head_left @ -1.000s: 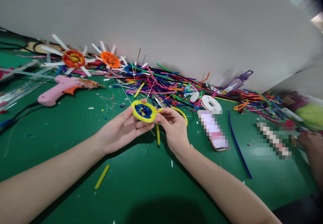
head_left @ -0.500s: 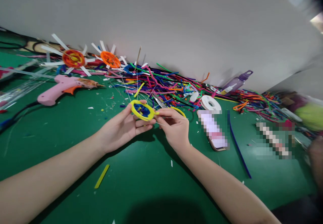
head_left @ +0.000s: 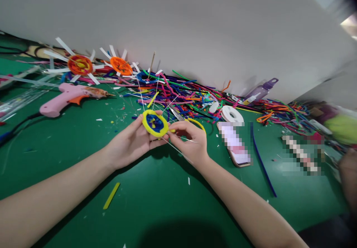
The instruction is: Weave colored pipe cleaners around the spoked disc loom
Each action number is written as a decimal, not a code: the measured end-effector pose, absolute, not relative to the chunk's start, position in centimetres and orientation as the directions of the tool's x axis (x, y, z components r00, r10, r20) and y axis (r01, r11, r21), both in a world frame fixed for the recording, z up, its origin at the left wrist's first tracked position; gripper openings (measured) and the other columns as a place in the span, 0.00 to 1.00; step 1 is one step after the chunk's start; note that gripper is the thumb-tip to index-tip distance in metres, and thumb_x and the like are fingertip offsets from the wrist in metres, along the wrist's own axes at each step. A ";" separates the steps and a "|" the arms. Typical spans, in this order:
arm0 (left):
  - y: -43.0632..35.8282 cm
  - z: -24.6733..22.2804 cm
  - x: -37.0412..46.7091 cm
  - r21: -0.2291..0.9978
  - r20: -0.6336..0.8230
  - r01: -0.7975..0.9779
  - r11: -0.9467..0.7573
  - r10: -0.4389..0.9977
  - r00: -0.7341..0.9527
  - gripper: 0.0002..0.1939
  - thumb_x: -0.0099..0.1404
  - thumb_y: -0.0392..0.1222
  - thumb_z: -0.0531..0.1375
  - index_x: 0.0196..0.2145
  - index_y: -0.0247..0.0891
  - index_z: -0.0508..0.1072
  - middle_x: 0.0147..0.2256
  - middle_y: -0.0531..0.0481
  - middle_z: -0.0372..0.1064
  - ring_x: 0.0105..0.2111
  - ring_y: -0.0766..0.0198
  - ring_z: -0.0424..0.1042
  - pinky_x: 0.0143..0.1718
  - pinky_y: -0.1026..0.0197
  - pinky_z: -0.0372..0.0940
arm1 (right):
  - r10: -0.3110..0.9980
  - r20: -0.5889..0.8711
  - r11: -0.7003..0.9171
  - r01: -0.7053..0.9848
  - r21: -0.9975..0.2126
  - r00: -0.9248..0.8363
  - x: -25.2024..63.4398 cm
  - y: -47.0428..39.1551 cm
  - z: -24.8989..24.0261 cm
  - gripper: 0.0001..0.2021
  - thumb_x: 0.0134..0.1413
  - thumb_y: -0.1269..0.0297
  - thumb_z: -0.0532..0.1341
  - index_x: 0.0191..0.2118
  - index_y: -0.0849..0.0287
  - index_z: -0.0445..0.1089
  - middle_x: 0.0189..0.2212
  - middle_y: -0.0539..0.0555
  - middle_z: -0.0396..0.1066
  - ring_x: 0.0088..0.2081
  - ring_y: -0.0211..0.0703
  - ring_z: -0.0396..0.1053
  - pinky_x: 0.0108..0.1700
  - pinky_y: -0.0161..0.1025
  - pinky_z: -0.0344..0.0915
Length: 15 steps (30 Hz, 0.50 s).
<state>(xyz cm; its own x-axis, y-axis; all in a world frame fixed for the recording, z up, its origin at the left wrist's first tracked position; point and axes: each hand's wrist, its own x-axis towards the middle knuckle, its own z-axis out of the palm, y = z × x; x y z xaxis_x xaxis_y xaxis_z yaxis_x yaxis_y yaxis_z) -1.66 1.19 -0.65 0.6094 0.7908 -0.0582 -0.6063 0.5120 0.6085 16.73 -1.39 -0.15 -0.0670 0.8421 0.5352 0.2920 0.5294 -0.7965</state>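
Note:
My left hand holds a small round disc of coiled yellow and blue pipe cleaner by its left edge, fingers behind it. Thin clear spokes stick out from the disc on several sides. At its right edge, my right hand pinches a short yellow pipe cleaner end between thumb and fingers. A yellow curved piece shows behind the right hand; whether it joins that end I cannot tell. Scissor blades lie just beyond the hands.
A pink glue gun lies at left. Two orange discs with white strips and a heap of coloured pipe cleaners line the wall. At right are a ribbon spool, a phone, a blue pipe cleaner and a purple bottle.
The disc has turned so its face points more toward me, and its spokes have swung with it. My right hand has shifted slightly left and down, still pinching the yellow end.

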 end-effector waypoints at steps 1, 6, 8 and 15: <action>1.2 -0.6 -1.7 0.604 -0.062 -0.610 0.512 0.794 0.605 0.20 0.64 0.53 0.60 0.51 0.41 0.72 0.44 0.43 0.77 0.40 0.56 0.78 0.48 0.53 0.71 | 0.875 0.482 0.474 0.264 -0.840 -0.035 16.7 -1.3 -0.1 0.04 0.51 0.69 0.65 0.35 0.56 0.75 0.35 0.52 0.78 0.34 0.39 0.75 0.33 0.36 0.73; 1.2 -0.5 -1.5 0.574 -0.088 -0.637 0.515 0.812 0.577 0.20 0.63 0.50 0.61 0.50 0.41 0.73 0.44 0.44 0.77 0.40 0.56 0.77 0.45 0.55 0.72 | 0.944 0.329 0.331 0.126 -0.935 -0.039 16.6 -1.1 -0.2 0.05 0.49 0.64 0.68 0.34 0.57 0.75 0.31 0.51 0.77 0.30 0.38 0.75 0.33 0.35 0.75; 1.3 -0.4 -1.5 0.563 -0.095 -0.639 0.524 0.809 0.580 0.20 0.64 0.50 0.60 0.51 0.40 0.73 0.43 0.45 0.77 0.39 0.56 0.77 0.45 0.55 0.73 | 0.931 0.357 0.364 0.151 -0.919 -0.069 16.7 -1.1 -0.3 0.05 0.50 0.65 0.67 0.35 0.57 0.75 0.34 0.52 0.78 0.29 0.37 0.75 0.33 0.36 0.74; 1.2 -0.1 -1.6 0.555 -0.045 -0.633 0.540 0.779 0.625 0.18 0.64 0.49 0.60 0.50 0.39 0.71 0.43 0.43 0.78 0.39 0.57 0.77 0.45 0.55 0.73 | 0.693 0.664 0.712 0.409 -0.571 -0.279 17.7 -0.8 0.5 0.05 0.59 0.71 0.61 0.38 0.58 0.74 0.34 0.55 0.77 0.34 0.38 0.73 0.34 0.35 0.71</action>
<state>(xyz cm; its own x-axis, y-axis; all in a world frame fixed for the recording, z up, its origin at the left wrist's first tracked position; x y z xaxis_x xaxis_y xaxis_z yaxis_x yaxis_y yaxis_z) -1.63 1.20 -0.06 0.6251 0.7792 -0.0448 -0.6331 0.5398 0.5548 17.69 -0.79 0.45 -0.2792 0.6932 0.6644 0.4088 0.7119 -0.5710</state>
